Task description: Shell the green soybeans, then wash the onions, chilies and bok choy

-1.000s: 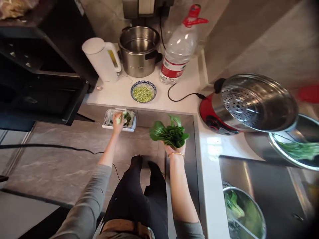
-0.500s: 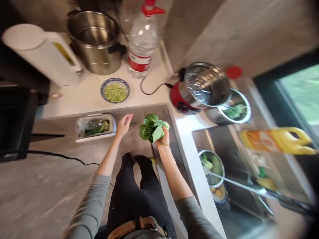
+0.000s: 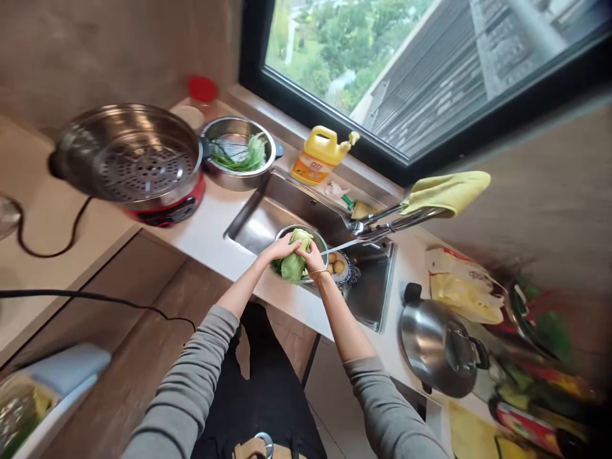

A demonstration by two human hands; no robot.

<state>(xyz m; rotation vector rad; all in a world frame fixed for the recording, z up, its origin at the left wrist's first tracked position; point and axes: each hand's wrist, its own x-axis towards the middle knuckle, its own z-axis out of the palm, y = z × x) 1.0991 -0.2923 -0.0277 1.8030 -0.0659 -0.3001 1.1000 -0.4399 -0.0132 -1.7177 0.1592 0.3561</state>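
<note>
My left hand point(image 3: 277, 249) and my right hand point(image 3: 312, 257) are both closed on a bunch of green leafy vegetable point(image 3: 294, 262). They hold it over a steel bowl point(image 3: 321, 241) that stands in the sink point(image 3: 368, 290). A thin stream of water runs from the tap point(image 3: 387, 220) toward the bowl. A small patterned bowl of round yellow pieces point(image 3: 340, 266) sits right of the steel bowl.
A red steamer with a perforated steel tray point(image 3: 131, 162) stands left of the sink. Behind it is a steel basin of greens point(image 3: 238, 153). A yellow bottle point(image 3: 319, 153) stands by the window. A lidded steel pot point(image 3: 437, 347) is at the right. A black cord point(image 3: 95, 298) crosses the floor.
My view has swung right from the floor bin to the sink. My left hand left the bin and joined my right hand on the vegetable, which moved over the steel bowl.
</note>
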